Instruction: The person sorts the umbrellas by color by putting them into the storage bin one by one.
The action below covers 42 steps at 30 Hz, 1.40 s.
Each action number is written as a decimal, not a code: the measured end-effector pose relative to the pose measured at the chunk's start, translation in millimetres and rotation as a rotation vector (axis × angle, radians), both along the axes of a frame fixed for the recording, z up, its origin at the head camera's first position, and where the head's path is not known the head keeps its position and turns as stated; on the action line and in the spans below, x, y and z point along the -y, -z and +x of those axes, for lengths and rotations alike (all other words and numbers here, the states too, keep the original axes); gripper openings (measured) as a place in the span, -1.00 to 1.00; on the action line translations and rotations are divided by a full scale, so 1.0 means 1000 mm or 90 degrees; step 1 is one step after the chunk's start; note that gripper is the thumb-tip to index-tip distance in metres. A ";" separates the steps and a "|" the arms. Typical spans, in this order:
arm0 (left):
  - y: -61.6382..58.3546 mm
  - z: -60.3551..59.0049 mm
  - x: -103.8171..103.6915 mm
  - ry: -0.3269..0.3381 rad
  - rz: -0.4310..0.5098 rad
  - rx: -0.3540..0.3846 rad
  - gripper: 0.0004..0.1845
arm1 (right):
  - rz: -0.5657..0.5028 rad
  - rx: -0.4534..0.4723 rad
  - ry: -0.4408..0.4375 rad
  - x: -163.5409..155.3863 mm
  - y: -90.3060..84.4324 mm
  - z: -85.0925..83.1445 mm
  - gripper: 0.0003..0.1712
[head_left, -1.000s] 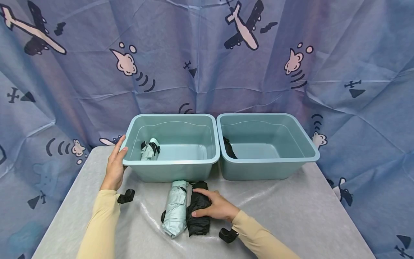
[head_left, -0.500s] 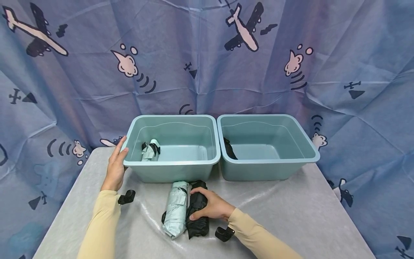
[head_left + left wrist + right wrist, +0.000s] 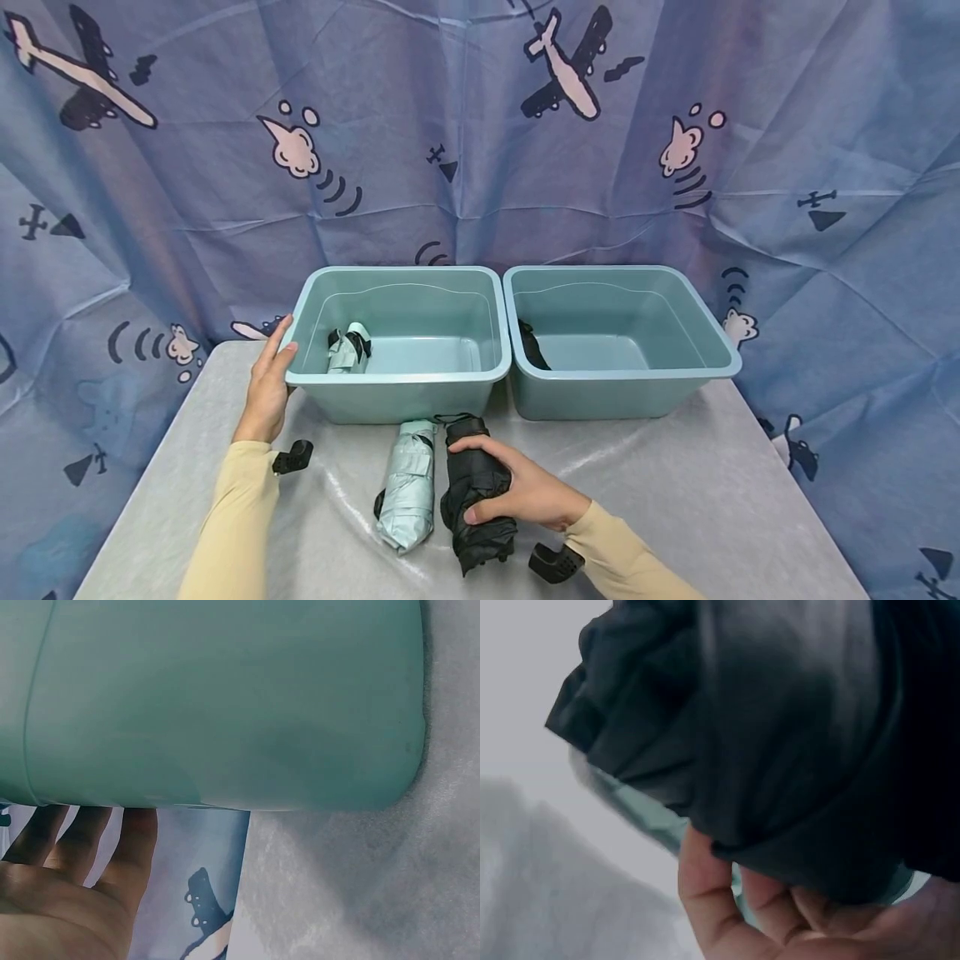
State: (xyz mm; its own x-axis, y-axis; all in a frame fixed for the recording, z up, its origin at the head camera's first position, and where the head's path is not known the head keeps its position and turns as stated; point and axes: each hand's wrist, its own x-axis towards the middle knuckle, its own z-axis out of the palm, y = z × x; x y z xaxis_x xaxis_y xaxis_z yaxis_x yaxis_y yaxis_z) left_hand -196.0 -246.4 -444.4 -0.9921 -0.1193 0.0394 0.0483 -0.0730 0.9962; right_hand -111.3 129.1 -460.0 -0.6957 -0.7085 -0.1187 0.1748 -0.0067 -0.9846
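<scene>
My right hand [image 3: 528,492] grips a black folded umbrella [image 3: 480,483] with thumb and fingers, just above the table's front part. In the right wrist view, dark fabric of the umbrella [image 3: 780,750] fills much of the picture, with curled fingers [image 3: 712,900] beneath it. A pale mint folded umbrella [image 3: 408,487] lies to its left on the table. Against the left side of the left bin [image 3: 397,400] rests my left hand [image 3: 266,392], its fingers fairly straight along the rim. The left wrist view shows these fingers [image 3: 135,847] partly hidden by the bin wall [image 3: 225,712].
A second green bin [image 3: 592,400] stands to the right of the first, rims side by side. Inside the left bin is a mint umbrella [image 3: 348,350]; a black item [image 3: 531,343] lies in the right one. A patterned curtain [image 3: 480,167] hangs behind the table [image 3: 675,475].
My right hand has closed round the black umbrella and shifted it to the right, away from the mint one. A cord loop now shows at its far end. My left hand stays put.
</scene>
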 end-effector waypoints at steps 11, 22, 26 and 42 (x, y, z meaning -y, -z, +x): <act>-0.001 0.001 0.000 0.000 -0.006 0.002 -0.39 | -0.036 -0.091 -0.029 -0.025 -0.048 0.012 -0.10; 0.000 0.001 0.000 -0.001 -0.005 0.002 -0.39 | -0.044 -0.136 0.017 -0.044 -0.087 0.002 -0.11; 0.000 0.000 0.000 0.000 -0.009 0.002 -0.39 | -0.029 -0.164 0.044 -0.056 -0.103 -0.009 -0.13; 0.001 0.000 0.001 -0.001 -0.003 -0.001 -0.39 | 0.061 -0.162 0.144 -0.101 -0.141 -0.083 -0.11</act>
